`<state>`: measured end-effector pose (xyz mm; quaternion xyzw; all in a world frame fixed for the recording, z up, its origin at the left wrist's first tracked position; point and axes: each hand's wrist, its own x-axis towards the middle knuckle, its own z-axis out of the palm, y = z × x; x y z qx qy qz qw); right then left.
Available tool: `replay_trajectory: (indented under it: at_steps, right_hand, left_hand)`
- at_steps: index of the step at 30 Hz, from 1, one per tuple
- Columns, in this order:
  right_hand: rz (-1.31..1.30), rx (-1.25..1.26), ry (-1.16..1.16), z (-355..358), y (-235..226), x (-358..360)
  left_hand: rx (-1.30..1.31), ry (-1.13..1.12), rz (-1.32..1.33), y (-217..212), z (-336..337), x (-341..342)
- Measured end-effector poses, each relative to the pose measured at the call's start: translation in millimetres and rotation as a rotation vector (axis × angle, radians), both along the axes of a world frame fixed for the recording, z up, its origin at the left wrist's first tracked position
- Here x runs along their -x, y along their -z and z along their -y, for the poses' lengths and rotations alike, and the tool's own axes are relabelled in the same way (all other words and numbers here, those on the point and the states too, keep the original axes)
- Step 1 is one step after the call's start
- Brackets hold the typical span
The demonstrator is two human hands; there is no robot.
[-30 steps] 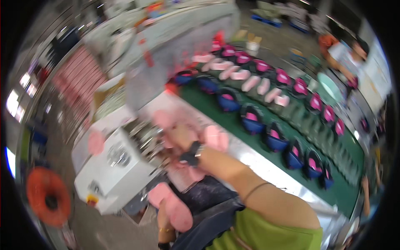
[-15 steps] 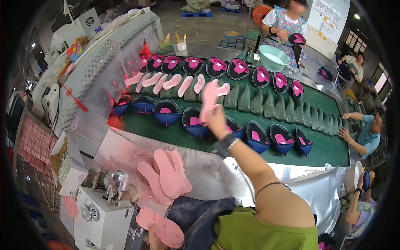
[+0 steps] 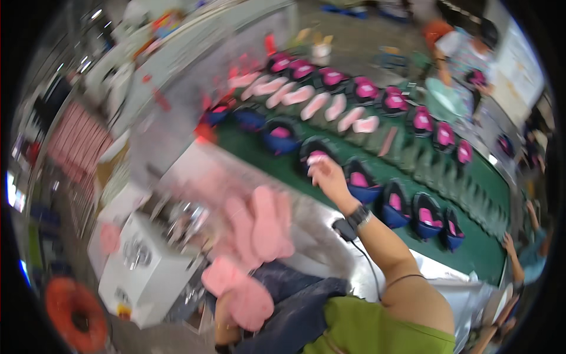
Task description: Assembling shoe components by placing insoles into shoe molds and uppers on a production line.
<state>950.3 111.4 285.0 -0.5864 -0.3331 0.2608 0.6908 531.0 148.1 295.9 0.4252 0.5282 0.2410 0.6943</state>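
Note:
My left hand (image 3: 227, 312), at the lower left, grips pink insoles (image 3: 250, 304) close to my body; motion blur hides how many. More pink insoles (image 3: 268, 227) lie in a loose pile on the metal ledge just beyond. Reaching over the near row, my right hand (image 3: 330, 180) has loosely bent fingers, slightly apart, with no insole in them. Behind its fingertips sits a blue shoe upper (image 3: 312, 150) with a pink lining. Pink insoles (image 3: 314, 106) rest on the left part of a row of dark green shoe lasts (image 3: 436, 168). A thin pinkish strip (image 3: 388, 141) stands at one last farther right.
A green conveyor belt (image 3: 271, 168) carries the lasts between two rows of uppers. White machine (image 3: 147, 271) stands lower left, orange ring-shaped object (image 3: 76, 315) beside it. Across the belt, a person (image 3: 466, 59) works near a pale green basin (image 3: 445, 100); others are at the right.
My right hand has let go of the pink insole and drawn back toward the near row. My left hand still holds insoles. The whole view has turned and shifted, with blur.

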Motion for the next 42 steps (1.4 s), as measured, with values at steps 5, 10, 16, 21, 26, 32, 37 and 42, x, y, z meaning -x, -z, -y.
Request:
replay_trajectory:
  at_steps: [5,10,16,21,26,32,37,42]
  right_hand:
    - [0.303,0.491,-0.599,29,-37,191]
    - [0.017,0.277,-0.297,-25,-1,224]
    - [0.077,0.301,-0.207,-132,25,212]
    - [0.055,0.184,-0.148,-149,59,191]
    - [0.599,0.234,-0.073,-117,-5,164]
    - [0.569,0.417,-0.016,-130,-34,180]
    - [0.362,0.512,-0.077,-177,-1,205]
    - [0.156,0.309,-0.016,-197,-9,197]
  left_hand:
    - [0.370,0.005,0.366,-25,3,-4]
    - [0.382,-0.097,0.378,-19,8,25]
    - [0.529,-0.036,0.447,-28,16,44]
    - [0.546,0.103,0.490,-24,26,51]
    - [0.531,0.004,0.455,-23,33,57]
    - [0.580,-0.045,0.463,-12,31,66]
    - [0.480,-0.036,0.337,-43,35,61]
    - [0.676,0.008,0.380,-29,50,73]
